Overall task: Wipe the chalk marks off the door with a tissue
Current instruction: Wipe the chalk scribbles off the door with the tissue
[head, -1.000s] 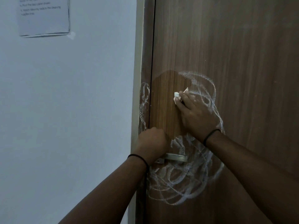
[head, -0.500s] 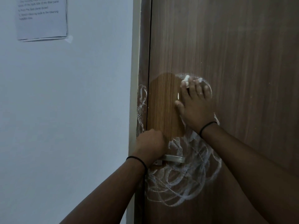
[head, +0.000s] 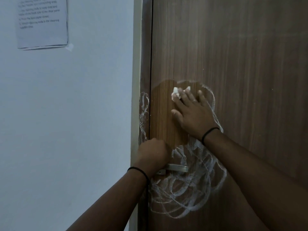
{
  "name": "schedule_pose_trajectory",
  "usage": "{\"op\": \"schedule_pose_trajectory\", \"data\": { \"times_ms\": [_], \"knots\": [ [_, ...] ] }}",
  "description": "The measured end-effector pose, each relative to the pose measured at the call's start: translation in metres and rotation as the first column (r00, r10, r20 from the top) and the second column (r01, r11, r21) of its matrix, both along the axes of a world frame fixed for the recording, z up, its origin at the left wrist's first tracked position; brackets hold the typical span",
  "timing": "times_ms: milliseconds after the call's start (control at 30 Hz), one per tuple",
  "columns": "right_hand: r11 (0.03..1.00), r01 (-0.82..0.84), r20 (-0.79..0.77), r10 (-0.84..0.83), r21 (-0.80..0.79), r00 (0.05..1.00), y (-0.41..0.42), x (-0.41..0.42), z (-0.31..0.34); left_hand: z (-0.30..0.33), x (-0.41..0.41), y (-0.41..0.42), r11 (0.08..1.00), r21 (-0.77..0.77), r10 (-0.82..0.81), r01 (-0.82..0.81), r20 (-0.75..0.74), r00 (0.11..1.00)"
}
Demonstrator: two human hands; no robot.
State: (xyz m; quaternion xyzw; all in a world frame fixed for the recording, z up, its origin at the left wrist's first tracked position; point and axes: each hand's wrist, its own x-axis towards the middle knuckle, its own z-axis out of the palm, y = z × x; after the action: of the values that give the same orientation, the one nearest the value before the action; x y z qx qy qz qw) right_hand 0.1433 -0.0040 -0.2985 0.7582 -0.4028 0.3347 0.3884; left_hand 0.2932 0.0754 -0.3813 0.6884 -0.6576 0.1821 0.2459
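The right hand (head: 194,112) lies flat against the door (head: 241,64), fingers straight and slightly spread, pressing a wadded white tissue (head: 176,93) to the wood. The tissue shows only at the fingertips, on the upper left of the hand; most of it is presumably trapped under the fingers, which would keep it bearing on the surface during a stroke.

The left hand (head: 152,155) is curled round the near end of the metal door handle (head: 177,167). Judged purpose: to steady the door so it does not swing under the wiping pressure. Its fingers are hidden behind the knuckles, so the exact grip on the handle cannot be confirmed.

The chalk marks (head: 186,195) remain dense around and below the handle, with a thinner loop arcing to the right of the wiping hand. A cleaner, darker patch of wood sits left of that hand. Further chalk streaks run down the door frame (head: 144,107) at the left edge.

A printed notice (head: 42,22) is fixed to the wall (head: 66,114), far left.

Assessment: task is at an early stage; most of the marking is still to be cleared.
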Motion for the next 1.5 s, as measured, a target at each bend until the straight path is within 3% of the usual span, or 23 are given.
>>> {"op": "schedule_pose_trajectory", "data": {
  "times_ms": [133, 367, 433, 567, 733, 967, 1167, 1233, 1367, 1500],
  "knots": [
    [1.0, 0.007, 0.212, -0.011, 0.018, 0.977, -0.005, -0.005, 0.021, 0.003, -0.001, -0.001, 1.0, 0.022, -0.008, 0.008, 0.024, 1.0],
    [0.999, -0.041, -0.089, 0.044, 0.029, 0.995, -0.003, -0.002, 0.0, 0.004, -0.004, 0.003, 1.0, 0.017, -0.004, 0.003, 0.058, 0.998],
    [1.0, -0.012, -0.05, 0.013, 0.009, 0.999, -0.005, -0.019, -0.008, 0.005, -0.004, 0.004, 0.999, 0.033, -0.005, 0.003, 0.052, 0.999],
    [0.999, -0.002, 0.203, -0.007, 0.044, 0.979, -0.004, -0.023, 0.027, 0.008, -0.009, 0.002, 0.998, 0.055, 0.025, -0.027, 0.043, 0.999],
    [0.999, -0.021, -0.071, 0.024, 0.04, 0.997, 0.007, 0.006, 0.02, 0.007, -0.011, 0.001, 0.998, 0.045, 0.039, -0.041, 0.052, 0.998],
    [0.998, 0.056, 0.231, -0.062, 0.033, 0.971, -0.006, -0.034, 0.012, 0.01, -0.015, 0.004, 0.995, 0.075, 0.058, -0.062, 0.055, 0.997],
    [0.997, 0.043, 0.182, -0.054, 0.062, 0.982, 0.0, -0.046, -0.021, 0.011, -0.018, 0.008, 0.996, 0.073, 0.045, -0.05, 0.071, 0.996],
    [0.996, 0.043, 0.228, -0.06, 0.079, 0.972, -0.003, -0.056, -0.027, 0.01, -0.017, 0.007, 0.997, 0.066, 0.042, -0.046, 0.065, 0.997],
    [0.998, -0.005, 0.308, -0.013, 0.059, 0.951, -0.005, -0.034, 0.008, 0.009, -0.014, 0.005, 0.998, 0.066, 0.021, -0.025, 0.059, 0.998],
    [0.999, -0.027, 0.223, 0.017, 0.044, 0.975, -0.005, 0.013, 0.04, 0.005, -0.007, 0.005, 0.999, 0.043, -0.009, 0.008, 0.032, 0.999]
  ]
}}
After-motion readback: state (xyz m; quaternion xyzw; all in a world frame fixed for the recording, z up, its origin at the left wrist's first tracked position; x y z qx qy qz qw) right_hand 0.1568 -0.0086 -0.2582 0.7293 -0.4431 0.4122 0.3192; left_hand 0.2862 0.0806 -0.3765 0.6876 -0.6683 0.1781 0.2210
